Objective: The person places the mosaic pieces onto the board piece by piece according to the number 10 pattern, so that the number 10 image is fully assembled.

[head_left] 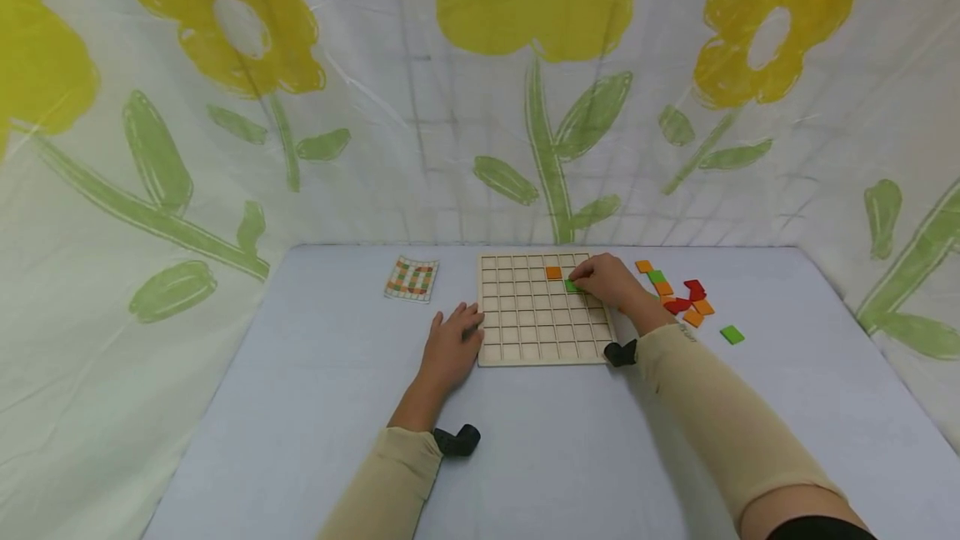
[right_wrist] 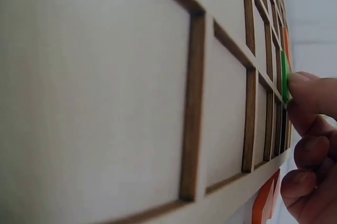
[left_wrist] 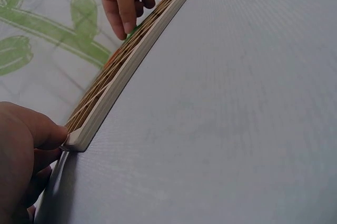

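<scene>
A pale wooden grid board (head_left: 530,336) lies on the table. My right hand (head_left: 609,280) pinches a green square tile (head_left: 572,287) between thumb and fingers at the board's far right part. In the right wrist view, the green tile (right_wrist: 285,76) stands at the grid with the fingertips right on it. An orange square tile (head_left: 553,272) lies in a cell just left of it. My left hand (head_left: 450,346) rests beside the board's left edge, fingers loosely extended. The left wrist view has its thumb (left_wrist: 51,134) touching the board's corner.
Several loose orange, green and red tiles (head_left: 693,319) lie right of the board, one green tile (head_left: 732,334) apart from them. A small card (head_left: 412,279) with a coloured grid pattern lies left of the board. A flower-patterned curtain (head_left: 360,207) hangs behind the white table (head_left: 315,407).
</scene>
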Demonstrator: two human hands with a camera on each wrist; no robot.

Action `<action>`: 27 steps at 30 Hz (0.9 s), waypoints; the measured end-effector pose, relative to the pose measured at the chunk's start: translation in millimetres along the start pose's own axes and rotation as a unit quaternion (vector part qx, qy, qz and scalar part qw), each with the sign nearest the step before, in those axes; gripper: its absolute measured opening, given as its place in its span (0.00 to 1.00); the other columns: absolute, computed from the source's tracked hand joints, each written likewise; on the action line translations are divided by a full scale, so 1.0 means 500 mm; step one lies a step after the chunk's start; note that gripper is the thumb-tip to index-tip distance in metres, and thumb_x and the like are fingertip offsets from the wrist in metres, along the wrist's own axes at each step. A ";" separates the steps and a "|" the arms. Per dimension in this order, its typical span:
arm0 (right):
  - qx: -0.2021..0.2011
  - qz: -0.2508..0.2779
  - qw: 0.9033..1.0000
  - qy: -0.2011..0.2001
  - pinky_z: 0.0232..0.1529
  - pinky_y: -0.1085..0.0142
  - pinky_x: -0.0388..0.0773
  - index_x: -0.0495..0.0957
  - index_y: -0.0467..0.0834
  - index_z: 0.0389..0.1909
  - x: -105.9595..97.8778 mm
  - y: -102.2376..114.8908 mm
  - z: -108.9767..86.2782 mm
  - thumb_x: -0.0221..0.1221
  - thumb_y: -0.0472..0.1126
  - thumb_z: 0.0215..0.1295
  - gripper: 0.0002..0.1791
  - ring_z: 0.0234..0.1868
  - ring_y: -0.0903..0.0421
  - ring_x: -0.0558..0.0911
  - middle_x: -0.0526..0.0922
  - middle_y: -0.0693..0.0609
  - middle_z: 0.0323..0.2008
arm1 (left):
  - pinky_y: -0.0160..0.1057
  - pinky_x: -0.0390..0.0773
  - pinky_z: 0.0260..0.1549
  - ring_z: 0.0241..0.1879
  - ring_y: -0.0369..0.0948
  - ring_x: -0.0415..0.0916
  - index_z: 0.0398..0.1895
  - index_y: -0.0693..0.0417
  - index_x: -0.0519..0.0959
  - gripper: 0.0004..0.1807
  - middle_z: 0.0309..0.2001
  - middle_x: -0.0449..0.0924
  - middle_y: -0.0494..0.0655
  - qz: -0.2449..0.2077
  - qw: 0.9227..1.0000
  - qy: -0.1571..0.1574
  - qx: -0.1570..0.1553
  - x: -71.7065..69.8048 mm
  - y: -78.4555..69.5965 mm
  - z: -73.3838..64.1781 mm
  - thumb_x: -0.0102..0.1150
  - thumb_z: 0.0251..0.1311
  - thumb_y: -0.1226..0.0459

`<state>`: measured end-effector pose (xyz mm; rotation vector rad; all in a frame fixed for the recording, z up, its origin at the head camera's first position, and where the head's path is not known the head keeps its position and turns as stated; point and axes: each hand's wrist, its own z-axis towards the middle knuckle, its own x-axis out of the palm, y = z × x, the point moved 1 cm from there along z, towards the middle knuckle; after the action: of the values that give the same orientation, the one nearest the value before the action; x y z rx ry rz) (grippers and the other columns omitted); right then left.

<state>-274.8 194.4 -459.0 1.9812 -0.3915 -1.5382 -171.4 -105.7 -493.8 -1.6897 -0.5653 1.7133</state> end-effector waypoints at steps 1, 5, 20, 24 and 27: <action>-0.001 -0.002 1.000 0.001 0.57 0.48 0.78 0.84 0.43 0.50 0.000 0.002 0.000 0.58 0.40 0.69 0.13 0.58 0.43 0.78 0.83 0.42 0.54 | 0.55 0.42 0.76 0.74 0.45 0.59 0.61 0.54 0.78 0.19 0.69 0.70 0.46 -0.001 1.000 -0.001 0.001 0.000 0.000 0.000 0.55 0.69 0.60; 0.008 -0.007 1.000 0.005 0.56 0.49 0.78 0.83 0.44 0.52 -0.001 0.007 -0.002 0.58 0.41 0.70 0.14 0.57 0.43 0.78 0.82 0.42 0.55 | 0.54 0.42 0.76 0.73 0.45 0.59 0.60 0.55 0.78 0.19 0.69 0.70 0.46 -0.001 1.000 -0.005 0.006 -0.001 0.000 0.000 0.55 0.69 0.60; 0.027 0.003 0.999 -0.023 0.35 0.65 0.76 0.82 0.44 0.54 -0.061 -0.045 -0.062 0.61 0.41 0.66 0.17 0.41 0.48 0.77 0.81 0.44 0.44 | 0.55 0.43 0.76 0.73 0.46 0.61 0.60 0.55 0.79 0.19 0.68 0.71 0.47 -0.008 1.000 -0.011 0.011 0.004 0.005 -0.002 0.55 0.69 0.60; 0.041 -0.019 0.999 -0.013 0.35 0.64 0.75 0.81 0.42 0.55 -0.079 -0.064 -0.089 0.61 0.43 0.65 0.19 0.40 0.48 0.76 0.80 0.43 0.43 | 0.55 0.44 0.76 0.73 0.46 0.61 0.60 0.55 0.79 0.19 0.68 0.71 0.47 -0.006 1.000 -0.010 0.014 0.004 0.005 -0.002 0.55 0.69 0.60; 0.047 -0.031 0.998 -0.005 0.35 0.64 0.73 0.80 0.40 0.56 -0.084 -0.077 -0.107 0.63 0.45 0.64 0.21 0.39 0.49 0.75 0.79 0.43 0.41 | 0.55 0.44 0.76 0.73 0.46 0.61 0.60 0.55 0.79 0.19 0.68 0.71 0.46 -0.007 1.000 -0.009 0.013 0.003 0.005 -0.003 0.55 0.69 0.60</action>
<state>-241.1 262.6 -441.7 2.0754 -0.4173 -1.5943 -170.3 -106.7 -496.6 -1.6491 -0.5587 1.7210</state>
